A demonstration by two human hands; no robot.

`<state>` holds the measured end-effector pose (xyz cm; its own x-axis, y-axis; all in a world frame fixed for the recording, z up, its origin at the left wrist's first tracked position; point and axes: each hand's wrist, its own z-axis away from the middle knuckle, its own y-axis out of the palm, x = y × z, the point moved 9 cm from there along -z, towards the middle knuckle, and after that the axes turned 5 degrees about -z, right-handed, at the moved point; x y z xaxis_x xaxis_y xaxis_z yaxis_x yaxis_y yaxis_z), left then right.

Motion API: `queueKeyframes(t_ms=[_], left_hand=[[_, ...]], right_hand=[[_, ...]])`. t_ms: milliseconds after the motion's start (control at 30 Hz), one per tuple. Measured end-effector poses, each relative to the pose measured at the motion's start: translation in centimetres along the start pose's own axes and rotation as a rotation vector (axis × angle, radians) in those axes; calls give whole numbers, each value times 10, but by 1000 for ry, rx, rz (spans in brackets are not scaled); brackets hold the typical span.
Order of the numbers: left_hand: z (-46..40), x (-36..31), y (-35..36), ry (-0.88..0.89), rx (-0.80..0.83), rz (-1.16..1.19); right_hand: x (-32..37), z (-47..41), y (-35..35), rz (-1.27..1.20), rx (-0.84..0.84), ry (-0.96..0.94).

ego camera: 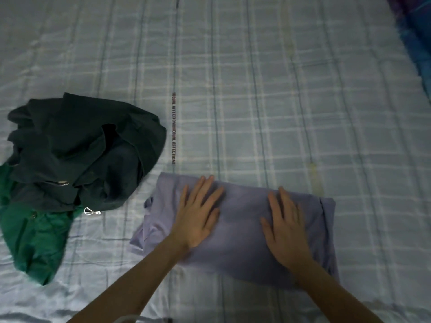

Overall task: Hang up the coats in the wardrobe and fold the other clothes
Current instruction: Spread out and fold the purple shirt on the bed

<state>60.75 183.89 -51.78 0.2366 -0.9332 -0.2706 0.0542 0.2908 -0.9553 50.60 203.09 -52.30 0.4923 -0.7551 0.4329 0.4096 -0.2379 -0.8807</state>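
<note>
A folded lavender-grey soft fabric garment [240, 227] lies as a rough rectangle on the pale blue checked bed sheet [279, 101], near the lower centre of the view. The left hand [198, 215] rests flat on its left half and the right hand [288, 226] flat on its right half; both have fingers straight and spread, palms down, pressing the cloth and gripping nothing. A line of dark printed lettering [173, 129] runs lengthwise along a stripe of the sheet, just beyond the garment's far left corner; it reads "EQUAL AFFECTION", repeated, though the first letters are partly blurred. To the left, well apart from the hands, a crumpled dark green-black jacket with a metal zip [86, 145] lies heaped over a bright green garment [35, 238]; a silver ring-shaped zip pull [89, 210] shows at the heap's near edge. How many pieces make up the dark heap cannot be told. The bright green garment is cut off by the left edge. A blue and purple patterned fabric [417, 43] is cut off at the upper right corner; its kind cannot be made out. Both forearms leave the view at the bottom.
</note>
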Motion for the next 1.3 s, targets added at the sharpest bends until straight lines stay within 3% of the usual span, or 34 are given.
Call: queueKeyframes(t_ms=[100,367,533,667,867,1100,1167,1200,1300], left_hand=[[-10,3,27,-21,63,-20],[-12,25,50,-91,94,-69],[-5,-23,16,-78,-81,100],[21,-57,52,-30,-29,40],[25,-50,73,-46,-16,-64],[30,-63,59,-55,-69,-22],[44,-92,44,48,-120,67],[52,-109,42,77,-111,217],[71,-150,57,-89,117,916]], right_hand=[[-24,1,18,35,53,104],[-38,0,14,-29,16,105],[-54,-20,-17,58,-30,2],[-60,-50,-28,179,186,58],[-65,-58,-33,52,486,191],[-50,-49,-23,265,770,126],[-44,-47,-28,296,793,147],[-40,-43,-32,310,825,168],[-19,-30,-45,281,922,261]])
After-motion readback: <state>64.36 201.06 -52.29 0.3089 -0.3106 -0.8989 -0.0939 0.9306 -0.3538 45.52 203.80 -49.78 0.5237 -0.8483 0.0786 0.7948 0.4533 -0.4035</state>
